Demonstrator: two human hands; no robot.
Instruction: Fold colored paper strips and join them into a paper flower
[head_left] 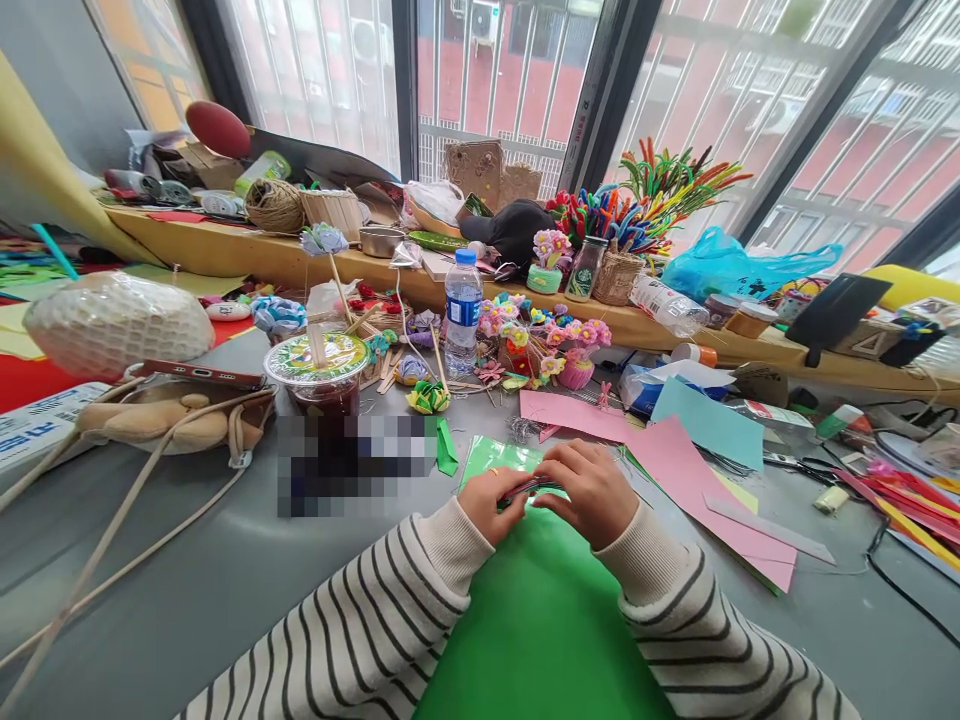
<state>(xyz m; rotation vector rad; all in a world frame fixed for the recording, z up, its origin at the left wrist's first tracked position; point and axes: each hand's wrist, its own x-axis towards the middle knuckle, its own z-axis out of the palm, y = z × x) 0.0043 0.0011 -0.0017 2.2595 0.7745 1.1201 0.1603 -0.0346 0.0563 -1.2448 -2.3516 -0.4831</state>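
Observation:
Over a green sheet (551,620) in front of me, both hands are closed on a small bundle of thin dark wires (535,487). My left hand (491,503) pinches the bundle's left end between thumb and fingers. From the right, my right hand (589,490) grips it with bent fingers, its thumb underneath. The fingers partly hide the bundle. Behind the hands lies a shiny light-green plastic packet (499,455). A tangle of fine wire (523,428) rests just beyond it, beside a pink paper strip (570,413).
Left stand a lidded drink cup (319,370) and a bag with cords (180,420). A water bottle (463,320) and crafted flowers (555,335) are ahead. Pink paper (712,490), blue paper (709,425) and scissors (806,465) lie right. A cluttered ledge (420,275) runs behind.

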